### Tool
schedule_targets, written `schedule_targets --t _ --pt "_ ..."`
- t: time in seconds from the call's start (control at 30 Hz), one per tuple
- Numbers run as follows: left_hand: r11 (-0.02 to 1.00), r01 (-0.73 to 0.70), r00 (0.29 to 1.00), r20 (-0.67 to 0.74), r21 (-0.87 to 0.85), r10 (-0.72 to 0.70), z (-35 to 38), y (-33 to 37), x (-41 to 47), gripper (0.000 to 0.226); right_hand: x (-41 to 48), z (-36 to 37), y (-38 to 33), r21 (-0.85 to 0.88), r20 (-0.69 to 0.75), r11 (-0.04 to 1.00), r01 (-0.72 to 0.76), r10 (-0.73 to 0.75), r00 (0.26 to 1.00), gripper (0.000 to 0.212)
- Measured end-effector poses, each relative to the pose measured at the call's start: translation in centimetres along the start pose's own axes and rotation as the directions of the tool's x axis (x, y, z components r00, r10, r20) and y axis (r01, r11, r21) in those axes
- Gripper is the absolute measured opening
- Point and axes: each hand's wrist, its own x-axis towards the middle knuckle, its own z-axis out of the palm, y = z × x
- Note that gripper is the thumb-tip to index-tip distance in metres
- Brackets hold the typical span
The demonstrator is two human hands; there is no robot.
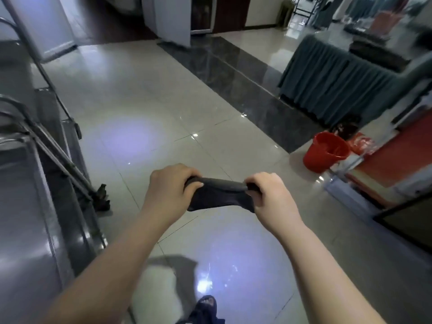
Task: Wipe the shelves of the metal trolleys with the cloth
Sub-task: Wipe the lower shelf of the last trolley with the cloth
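Left hand (170,191) is curled into a fist round the left end of the cloth (218,195). Right hand (272,196) does the same on the right end, fingers wrapped over the top. Both are grasping, knuckles up, arms stretched out in front.

The cloth is dark grey and pulled taut between the two fists along its upper edge. The lower part sags in a loose fold (can't tell if it's wet). It's held in the air over the floor, touching no shelf.

Below the hands is a glossy beige tiled floor (145,94) with glare spots. One foot in a dark open-toed sandal (207,305) shows at the bottom edge.

To the person's left are the metal trolleys (22,206), parked close together along the left edge. They have grey steel shelves and tube handles (14,106) up top, and there's a caster (102,199) at the near corner. The cloth is well apart from them, off to their right.

On the right, a red bucket (325,152) stands upright on the tiles, with a red plastic bag (360,143) just behind it. Further back is a table with a pleated teal skirt (339,90). A dark marble strip (233,73) runs diagonally across the floor in front of it.
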Motion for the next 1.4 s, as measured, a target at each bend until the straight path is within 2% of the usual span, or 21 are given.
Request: schedule_targets --t 0.17,0.27,0.4,0.47,0.6,0.8,0.9,0.97,1.03,1.2,1.3,1.4 --pt "0.993 0.122 0.987 -0.108 0.003 -0.121 -0.1 -2.4 8.0 0.008 12.4 0.3 0.9 -0.003 -0.024 0.984 0.178 -0.178 0.984 0.023" --pt "0.978 0.206 0.962 -0.189 0.040 -0.195 -0.3 -4.8 11.5 0.011 19.6 2.3 0.4 0.113 -0.022 0.953 0.281 -0.281 0.960 0.024" --pt "0.913 0.373 0.878 -0.382 0.164 -0.290 0.0 -9.4 13.3 0.020 28.5 7.4 -2.0 0.235 0.067 0.851 0.469 -0.496 0.866 0.022" --pt "0.820 0.511 0.804 -0.482 0.258 -0.349 0.5 -11.3 13.3 0.021 32.3 10.5 -3.5 0.252 0.126 0.784 0.568 -0.608 0.784 0.025" --pt "0.658 0.699 0.659 -0.610 0.280 -0.441 1.0 -13.4 13.4 0.021 38.3 15.8 -7.7 0.280 0.298 0.636 0.719 -0.769 0.565 0.030" --pt "0.356 0.922 0.359 -0.686 0.154 -0.633 1.9 -12.9 11.3 0.010 39.5 21.3 -13.5 0.485 0.396 0.401 0.777 -0.893 0.214 0.024" --pt "0.193 0.981 0.162 -0.640 0.022 -0.751 2.8 -12.5 9.0 0.010 37.6 24.2 -15.6 0.557 0.408 0.270 0.786 -0.913 0.024 0.022" --pt "0.127 0.991 0.077 -0.633 -0.034 -0.770 3.8 -12.4 7.1 0.008 36.3 25.8 -16.7 0.590 0.413 0.199 0.783 -0.907 -0.080 0.019" --pt "0.103 0.990 0.013 -0.663 -0.096 -0.749 4.7 -12.6 5.5 0.006 35.3 26.8 -17.5 0.616 0.415 0.153 0.773 -0.897 -0.153 0.019" --pt "0.026 0.982 -0.118 -0.718 -0.185 -0.686 5.6 -14.4 4.0 0.012 34.8 28.6 -20.0 0.642 0.420 0.063 0.764 -0.862 -0.282 0.015" --pt "-0.026 0.962 -0.218 -0.703 -0.273 -0.677 4.9 -15.2 4.3 0.005 35.1 29.7 -22.2 0.654 0.427 0.022 0.757 -0.836 -0.344 0.016" --pt "-0.087 0.925 -0.329 -0.666 -0.370 -0.669 4.7 -16.4 5.2 0.009 35.6 31.3 -23.8 0.677 0.426 -0.009 0.736 -0.811 -0.402 0.016"
